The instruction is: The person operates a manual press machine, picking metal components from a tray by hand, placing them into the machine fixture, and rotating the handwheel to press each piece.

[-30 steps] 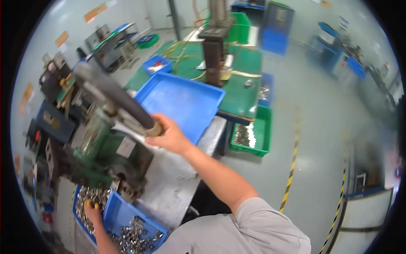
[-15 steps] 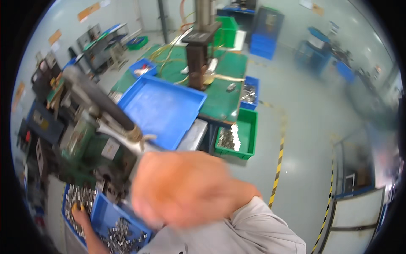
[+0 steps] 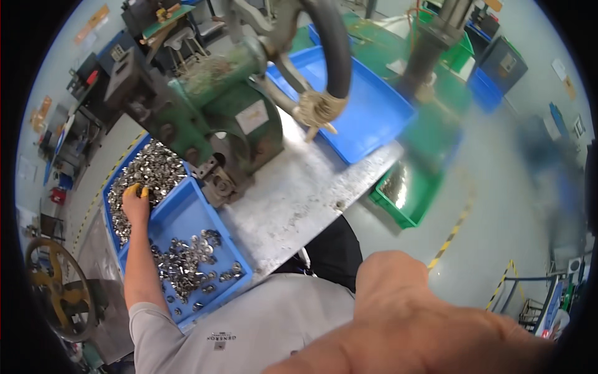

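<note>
My left hand (image 3: 136,206), with yellow covers on its fingertips, is down among small shiny metal parts (image 3: 159,165) heaped in a blue tray (image 3: 112,193). Its fingers are curled in, and what they hold is too small to make out. Beside it, a second blue tray (image 3: 180,215) has fewer metal parts (image 3: 187,265) scattered over its lower half. My right hand (image 3: 405,318) looms large and blurred at the lower right, close to the camera. Its fingers do not show clearly, and I see nothing in it.
A green hand press (image 3: 218,106) stands on the metal bench (image 3: 299,199), its curved dark handle (image 3: 336,50) wrapped at the end. Behind lies a large blue tray (image 3: 374,106). On the floor sits a green bin (image 3: 414,212) with metal pieces. A yellow handwheel (image 3: 59,290) is at far left.
The view has swung left, bringing the press and trays closer to the middle. My right hand has gone from in front of the bench to the lower right. My left hand stays in the heap.
</note>
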`<state>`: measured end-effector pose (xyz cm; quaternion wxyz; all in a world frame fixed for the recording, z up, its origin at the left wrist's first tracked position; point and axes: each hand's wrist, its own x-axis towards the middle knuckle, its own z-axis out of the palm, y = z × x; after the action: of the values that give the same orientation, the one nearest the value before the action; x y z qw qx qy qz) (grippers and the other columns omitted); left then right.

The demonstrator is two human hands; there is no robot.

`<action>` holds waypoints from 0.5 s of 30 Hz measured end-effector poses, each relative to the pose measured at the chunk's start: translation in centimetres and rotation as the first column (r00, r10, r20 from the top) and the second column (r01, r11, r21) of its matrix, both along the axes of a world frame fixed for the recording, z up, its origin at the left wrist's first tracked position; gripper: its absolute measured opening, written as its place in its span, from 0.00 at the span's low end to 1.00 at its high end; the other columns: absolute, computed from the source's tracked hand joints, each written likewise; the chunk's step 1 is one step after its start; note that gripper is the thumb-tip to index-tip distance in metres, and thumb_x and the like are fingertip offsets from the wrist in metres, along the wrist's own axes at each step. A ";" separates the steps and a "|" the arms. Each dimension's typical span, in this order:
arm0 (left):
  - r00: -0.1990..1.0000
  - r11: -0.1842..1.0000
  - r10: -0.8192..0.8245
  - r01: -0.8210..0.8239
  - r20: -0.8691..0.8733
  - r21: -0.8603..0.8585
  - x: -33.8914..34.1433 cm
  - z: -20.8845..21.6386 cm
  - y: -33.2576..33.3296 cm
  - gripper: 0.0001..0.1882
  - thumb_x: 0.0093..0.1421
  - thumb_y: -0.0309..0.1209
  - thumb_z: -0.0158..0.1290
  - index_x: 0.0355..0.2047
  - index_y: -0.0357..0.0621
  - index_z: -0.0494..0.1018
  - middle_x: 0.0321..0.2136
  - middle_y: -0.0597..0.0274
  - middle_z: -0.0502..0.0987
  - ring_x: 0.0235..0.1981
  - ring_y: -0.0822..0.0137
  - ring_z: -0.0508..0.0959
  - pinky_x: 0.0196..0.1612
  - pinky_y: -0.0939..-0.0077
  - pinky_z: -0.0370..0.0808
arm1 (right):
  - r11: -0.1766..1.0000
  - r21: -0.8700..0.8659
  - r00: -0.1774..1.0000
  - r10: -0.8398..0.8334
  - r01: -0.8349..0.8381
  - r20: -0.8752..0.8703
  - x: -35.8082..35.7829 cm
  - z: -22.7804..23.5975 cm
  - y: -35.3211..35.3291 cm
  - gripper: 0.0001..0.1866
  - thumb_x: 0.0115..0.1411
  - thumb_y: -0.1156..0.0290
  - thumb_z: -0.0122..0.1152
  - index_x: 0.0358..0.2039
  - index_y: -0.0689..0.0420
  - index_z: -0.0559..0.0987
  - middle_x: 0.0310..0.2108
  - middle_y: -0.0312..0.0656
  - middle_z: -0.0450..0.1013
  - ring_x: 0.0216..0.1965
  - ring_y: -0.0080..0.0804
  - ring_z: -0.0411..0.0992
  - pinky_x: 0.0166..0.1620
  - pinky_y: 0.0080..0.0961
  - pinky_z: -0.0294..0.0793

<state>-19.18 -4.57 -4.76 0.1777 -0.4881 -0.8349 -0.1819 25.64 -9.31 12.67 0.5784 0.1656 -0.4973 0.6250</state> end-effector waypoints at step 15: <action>0.993 0.994 -0.050 0.040 0.106 0.098 0.1 0.7 -0.3 0.15 0.50 0.36 0.56 0.35 0.40 0.78 0.39 0.56 0.78 0.40 0.56 0.76 0.45 0.69 0.72 | 0.996 0.085 0.971 -0.032 0.012 0.237 -6.4 -1.8 -3.3 0.08 0.54 0.73 0.54 0.35 0.58 0.76 0.33 0.41 0.72 0.32 0.32 0.68 0.40 0.25 0.67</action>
<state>-19.05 -4.86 -4.01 0.1510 -0.4872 -0.8224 -0.2518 19.28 -12.59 10.92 0.5143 0.1079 -0.5904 0.6126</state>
